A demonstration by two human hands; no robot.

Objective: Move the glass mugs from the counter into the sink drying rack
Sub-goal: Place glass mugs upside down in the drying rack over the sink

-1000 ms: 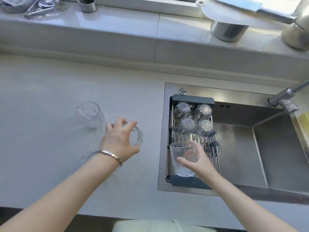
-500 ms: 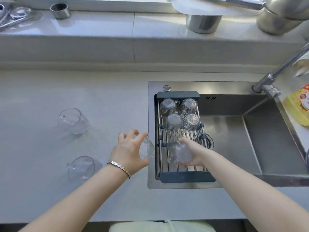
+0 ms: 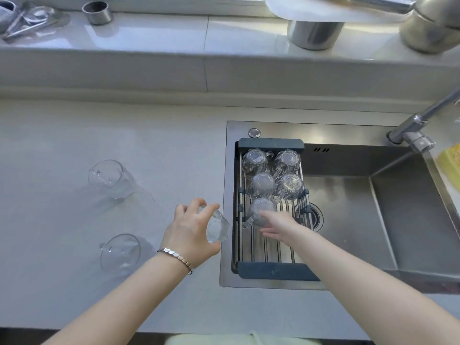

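My left hand [image 3: 189, 232] is shut on a glass mug [image 3: 217, 229], held tilted just above the counter by the sink's left rim. Two more glass mugs stand on the counter to the left: one farther back [image 3: 112, 179], one nearer [image 3: 120, 252]. The drying rack [image 3: 272, 271] lies across the left part of the sink and carries several upturned mugs at its far end. Another upturned mug [image 3: 260, 210] rests mid-rack. My right hand [image 3: 278, 226] lies beside it with fingers spread, fingertips touching the glass.
The steel sink [image 3: 348, 220] extends right of the rack, with a faucet [image 3: 418, 130] at its back right and a yellow sponge [image 3: 450, 158] at the right edge. Steel cups [image 3: 98, 12] and pots [image 3: 315, 33] stand on the rear ledge.
My right hand turned its mug upside down, set it on the rack and loosened its fingers. My left hand lifted a mug from the counter and carried it right toward the sink.
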